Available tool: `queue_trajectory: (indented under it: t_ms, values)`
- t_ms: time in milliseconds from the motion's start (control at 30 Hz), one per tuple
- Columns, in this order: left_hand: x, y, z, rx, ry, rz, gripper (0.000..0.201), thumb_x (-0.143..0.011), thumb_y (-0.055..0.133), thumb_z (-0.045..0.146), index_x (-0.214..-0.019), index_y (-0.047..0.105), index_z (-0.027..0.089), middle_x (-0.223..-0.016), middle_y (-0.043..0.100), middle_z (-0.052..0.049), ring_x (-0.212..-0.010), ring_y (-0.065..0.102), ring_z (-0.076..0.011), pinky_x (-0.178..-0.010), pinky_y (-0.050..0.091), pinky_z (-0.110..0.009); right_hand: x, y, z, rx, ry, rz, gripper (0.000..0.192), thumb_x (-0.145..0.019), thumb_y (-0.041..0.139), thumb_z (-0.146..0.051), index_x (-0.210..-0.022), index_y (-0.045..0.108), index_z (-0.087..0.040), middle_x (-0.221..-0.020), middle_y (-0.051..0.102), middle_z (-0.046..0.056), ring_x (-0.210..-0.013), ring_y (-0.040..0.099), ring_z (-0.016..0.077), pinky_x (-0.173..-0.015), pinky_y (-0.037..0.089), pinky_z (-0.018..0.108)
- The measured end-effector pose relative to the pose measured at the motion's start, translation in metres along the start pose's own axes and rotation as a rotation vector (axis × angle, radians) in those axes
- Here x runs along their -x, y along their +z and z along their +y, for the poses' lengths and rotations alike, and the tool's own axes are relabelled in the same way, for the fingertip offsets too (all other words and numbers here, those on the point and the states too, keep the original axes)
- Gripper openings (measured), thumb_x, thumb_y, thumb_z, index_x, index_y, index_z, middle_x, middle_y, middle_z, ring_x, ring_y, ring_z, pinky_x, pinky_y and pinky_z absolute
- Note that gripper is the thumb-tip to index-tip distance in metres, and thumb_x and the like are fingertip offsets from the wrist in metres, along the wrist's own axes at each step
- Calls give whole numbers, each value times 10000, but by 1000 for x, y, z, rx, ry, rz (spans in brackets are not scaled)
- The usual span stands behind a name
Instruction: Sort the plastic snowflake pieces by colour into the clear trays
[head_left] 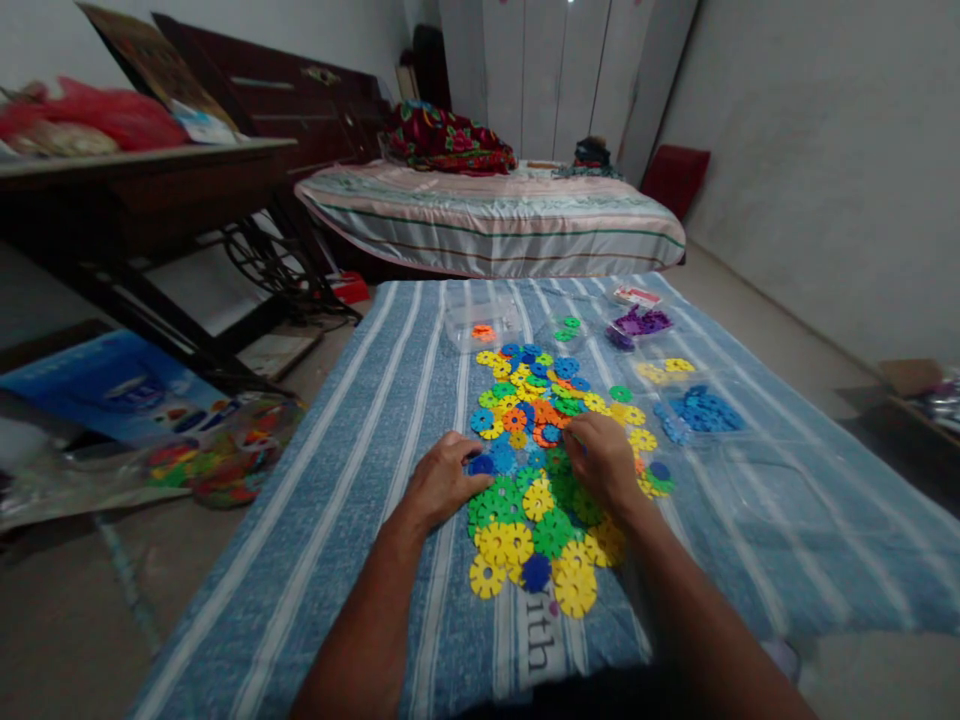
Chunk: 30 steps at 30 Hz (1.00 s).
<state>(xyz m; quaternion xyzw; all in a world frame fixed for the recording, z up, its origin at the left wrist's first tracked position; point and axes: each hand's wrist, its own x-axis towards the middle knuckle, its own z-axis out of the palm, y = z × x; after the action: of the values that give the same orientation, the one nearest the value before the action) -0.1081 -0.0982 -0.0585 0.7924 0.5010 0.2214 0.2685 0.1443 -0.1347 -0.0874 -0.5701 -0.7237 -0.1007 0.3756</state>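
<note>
A pile of flat plastic snowflake discs (536,420) in yellow, green, blue and orange lies on a blue striped cloth (360,420). My left hand (442,482) rests on the pile's left edge, fingertips touching a dark blue disc (481,464). My right hand (604,462) lies curled over the pile's right side, fingers pinched at an orange disc (551,432); I cannot tell whether it grips it. Clear containers hold sorted discs: orange (484,331), green (568,327), purple (641,322), yellow (664,369) and blue (701,410).
A bed (495,215) with a striped cover stands beyond the cloth. A dark sewing table (142,190) is at the left. A plastic bag with more discs (217,460) lies on the floor at left. A bare wall runs along the right.
</note>
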Motion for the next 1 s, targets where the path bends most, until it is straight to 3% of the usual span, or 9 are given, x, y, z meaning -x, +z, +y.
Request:
queue_trajectory:
  t_ms: [200,433,633,800,1000]
  values:
    - [-1,1,-2,-11,-15,17,164,-614,730,257,-761,675,207,-787,610,4,-740,600,-176,-676,470,-283,1,9,-21,-43,-76,-129,253,-942,443,-187,-760,618,-194,-787,623,62,-806,535,185,-746,378,300]
    - [-1,8,-9,215,-83,60,171,-645,681,282,-792,643,202,-605,544,57,-554,509,-117,-509,397,-217,-2,15,-42,-72,-121,-232,260,-948,444,-203,-749,612,-200,-765,594,48,-779,513,177,-733,356,294]
    - [-2,11,-6,500,-159,71,262,-649,686,301,-862,589,184,-585,561,66,-537,554,-117,-509,420,-214,-3,21,-59,-91,-117,-258,212,-945,462,-225,-806,621,-200,-821,620,53,-829,528,185,-767,361,298]
    - [0,9,6,580,-215,93,322,-653,707,329,-905,575,179,-529,529,85,-472,528,-107,-471,423,-210,-3,21,-65,-102,-70,-258,175,-946,490,-289,-890,627,-196,-885,638,69,-894,538,205,-800,377,315]
    - [1,9,16,676,-243,28,389,-644,722,360,-947,563,176,-574,604,57,-485,562,-114,-497,445,-220,-2,20,-65,-158,-32,-251,168,-935,519,-326,-923,625,-196,-905,647,73,-902,554,206,-801,388,317]
